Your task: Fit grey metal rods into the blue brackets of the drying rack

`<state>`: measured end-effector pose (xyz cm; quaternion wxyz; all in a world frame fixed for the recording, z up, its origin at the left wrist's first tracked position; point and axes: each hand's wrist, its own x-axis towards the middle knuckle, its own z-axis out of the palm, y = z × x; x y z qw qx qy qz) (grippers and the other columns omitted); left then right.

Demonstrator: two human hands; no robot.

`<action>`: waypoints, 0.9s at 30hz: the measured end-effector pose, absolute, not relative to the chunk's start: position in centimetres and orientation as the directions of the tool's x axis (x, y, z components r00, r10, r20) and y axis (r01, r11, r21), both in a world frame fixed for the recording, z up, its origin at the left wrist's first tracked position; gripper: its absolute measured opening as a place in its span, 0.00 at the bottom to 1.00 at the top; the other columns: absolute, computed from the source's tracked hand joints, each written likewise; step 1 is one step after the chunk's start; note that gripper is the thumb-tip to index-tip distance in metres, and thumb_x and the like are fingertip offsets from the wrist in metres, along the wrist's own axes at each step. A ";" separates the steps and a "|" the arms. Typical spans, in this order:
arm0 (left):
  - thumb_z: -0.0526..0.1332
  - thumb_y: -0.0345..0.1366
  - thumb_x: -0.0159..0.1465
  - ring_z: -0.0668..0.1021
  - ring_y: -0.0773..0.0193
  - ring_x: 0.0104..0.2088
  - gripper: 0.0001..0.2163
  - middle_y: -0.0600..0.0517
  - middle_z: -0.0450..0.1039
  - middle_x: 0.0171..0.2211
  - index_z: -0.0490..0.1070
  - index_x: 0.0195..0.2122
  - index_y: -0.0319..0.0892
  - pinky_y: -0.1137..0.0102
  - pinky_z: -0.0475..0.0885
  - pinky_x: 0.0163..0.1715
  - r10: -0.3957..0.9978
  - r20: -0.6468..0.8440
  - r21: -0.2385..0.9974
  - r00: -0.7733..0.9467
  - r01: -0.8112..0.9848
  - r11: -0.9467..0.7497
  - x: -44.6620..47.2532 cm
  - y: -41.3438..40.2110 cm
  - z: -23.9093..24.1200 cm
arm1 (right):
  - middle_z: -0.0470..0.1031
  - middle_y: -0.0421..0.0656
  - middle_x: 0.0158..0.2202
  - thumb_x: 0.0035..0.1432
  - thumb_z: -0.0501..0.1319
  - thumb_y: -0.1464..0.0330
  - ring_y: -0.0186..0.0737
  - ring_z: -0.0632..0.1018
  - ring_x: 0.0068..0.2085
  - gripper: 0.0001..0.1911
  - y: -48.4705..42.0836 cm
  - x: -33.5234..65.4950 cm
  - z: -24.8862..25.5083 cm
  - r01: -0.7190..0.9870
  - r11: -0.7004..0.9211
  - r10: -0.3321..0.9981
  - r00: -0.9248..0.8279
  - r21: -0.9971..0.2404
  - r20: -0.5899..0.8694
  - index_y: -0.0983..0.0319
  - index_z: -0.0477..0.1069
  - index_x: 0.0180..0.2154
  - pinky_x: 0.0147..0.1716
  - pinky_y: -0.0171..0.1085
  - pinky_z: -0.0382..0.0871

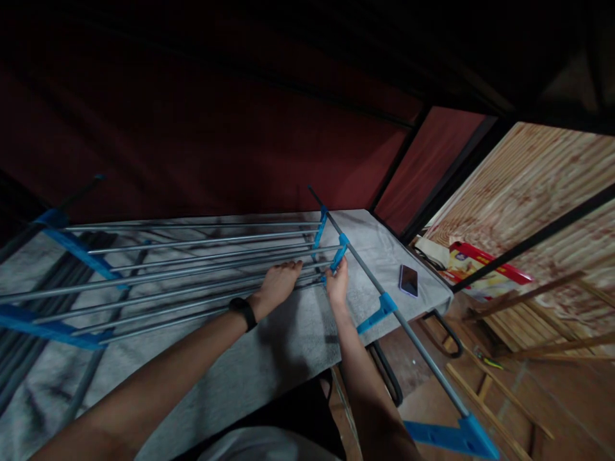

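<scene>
A rack of grey metal rods [192,242] and blue plastic brackets lies across a grey cloth. My left hand [277,285], with a black band at the wrist, is closed around one of the rods near their right ends. Beside it, my right hand [337,285] grips a blue bracket [341,251] where the rods meet it. That bracket sits on a long grey pole [365,270], which slants toward me and carries more blue brackets [379,312]. At the left, the rods join other blue brackets [72,244]. My fingertips are partly hidden.
Loose grey tubes [52,291] lie at the left on the cloth-covered table [216,378]. A phone [409,280] rests near its right edge. Beyond are a red and yellow box [485,269] and wooden frames [500,403] on the tiled floor. A dark red panel [216,141] stands behind.
</scene>
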<state>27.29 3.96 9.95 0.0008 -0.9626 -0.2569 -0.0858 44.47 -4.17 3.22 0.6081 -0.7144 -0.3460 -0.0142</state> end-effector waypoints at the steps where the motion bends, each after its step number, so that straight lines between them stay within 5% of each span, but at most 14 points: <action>1: 0.49 0.23 0.68 0.81 0.56 0.48 0.20 0.40 0.78 0.49 0.69 0.57 0.39 0.64 0.75 0.46 0.505 0.140 0.052 0.852 0.503 -0.863 27.5 4.1 10.1 | 0.74 0.54 0.56 0.56 0.58 0.69 0.47 0.72 0.59 0.28 -4.1 44.3 3.5 0.511 -0.048 0.467 0.771 -0.858 0.433 0.64 0.63 0.59 0.60 0.49 0.65; 6: 0.49 0.25 0.69 0.82 0.57 0.45 0.15 0.42 0.80 0.45 0.72 0.50 0.42 0.67 0.75 0.42 0.507 0.145 0.095 0.850 0.499 -0.862 27.7 4.4 10.1 | 0.73 0.55 0.56 0.59 0.59 0.66 0.51 0.70 0.61 0.25 -3.9 43.5 4.3 0.533 -0.116 0.442 0.783 -0.838 0.437 0.63 0.63 0.57 0.60 0.50 0.64; 27: 0.50 0.33 0.71 0.82 0.53 0.47 0.15 0.42 0.81 0.46 0.72 0.54 0.44 0.62 0.76 0.45 0.466 0.128 0.134 0.876 0.450 -0.883 27.7 5.6 10.6 | 0.77 0.54 0.47 0.63 0.57 0.63 0.51 0.77 0.50 0.14 -3.9 44.7 3.3 0.563 -0.228 0.430 0.790 -0.794 0.437 0.63 0.69 0.48 0.54 0.49 0.68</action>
